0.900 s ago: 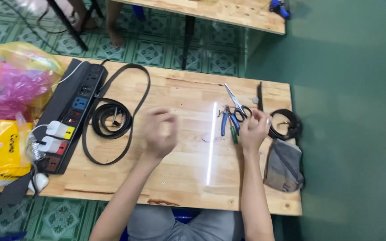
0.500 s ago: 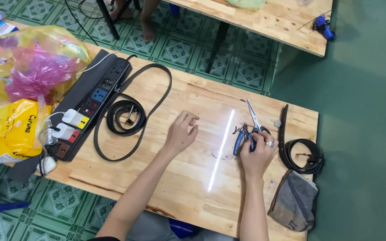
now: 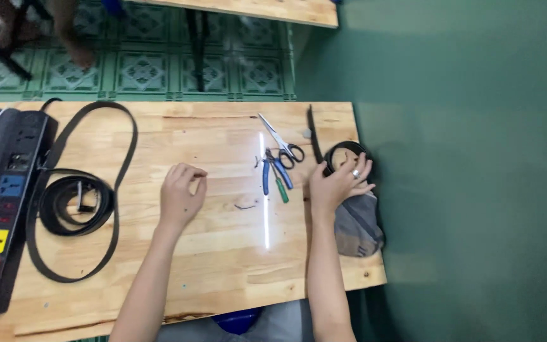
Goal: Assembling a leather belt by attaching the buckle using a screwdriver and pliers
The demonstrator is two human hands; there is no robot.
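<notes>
My left hand [image 3: 182, 195] rests on the wooden table [image 3: 223, 253] with its fingers loosely curled and nothing in it. My right hand [image 3: 340, 183], a ring on one finger, lies with spread fingers on a small coiled black strap [image 3: 343, 151] at the table's right edge, touching it. Between my hands lie scissors [image 3: 283, 142], blue-handled pliers [image 3: 268, 174] and a green-handled screwdriver [image 3: 281, 189]. A grey pouch [image 3: 356, 228] sits just under my right hand, hanging over the edge.
A long black belt [image 3: 77, 202], partly coiled, loops across the left side. A black power strip [image 3: 1, 202] with coloured sockets runs along the far left. Another wooden table [image 3: 267, 9] and a person's bare feet [image 3: 77, 54] are beyond, on tiled floor.
My right hand has moved from the pliers to the coiled black strap on the right. My left hand has drawn back and curled. The view has shifted right.
</notes>
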